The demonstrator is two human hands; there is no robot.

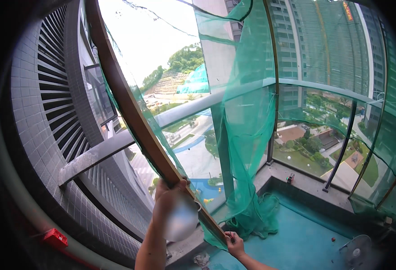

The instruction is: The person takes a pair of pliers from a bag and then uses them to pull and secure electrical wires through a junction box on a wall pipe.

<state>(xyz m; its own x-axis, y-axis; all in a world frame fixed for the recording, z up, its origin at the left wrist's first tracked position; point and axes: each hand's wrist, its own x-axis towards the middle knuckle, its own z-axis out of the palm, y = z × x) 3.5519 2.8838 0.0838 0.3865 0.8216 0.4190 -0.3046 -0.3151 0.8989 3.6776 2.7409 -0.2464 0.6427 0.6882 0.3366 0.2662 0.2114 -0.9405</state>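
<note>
Both hands grip 1 long wooden strip [130, 108] that slants up across the balcony opening — the left hand [169, 191] has its fingers curled shut around it partway up, the right hand [234, 243] pinches its lower end. Green safety netting [247, 135] hangs just beside the strip, bunched on the teal floor [297, 243].

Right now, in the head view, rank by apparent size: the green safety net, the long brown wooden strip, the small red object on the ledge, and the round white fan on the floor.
1. Green safety net
2. Long brown wooden strip, held by both hands
3. Round white fan
4. Small red object

The net hangs farther away than the strip, yet plainly covers more of the view.
</note>
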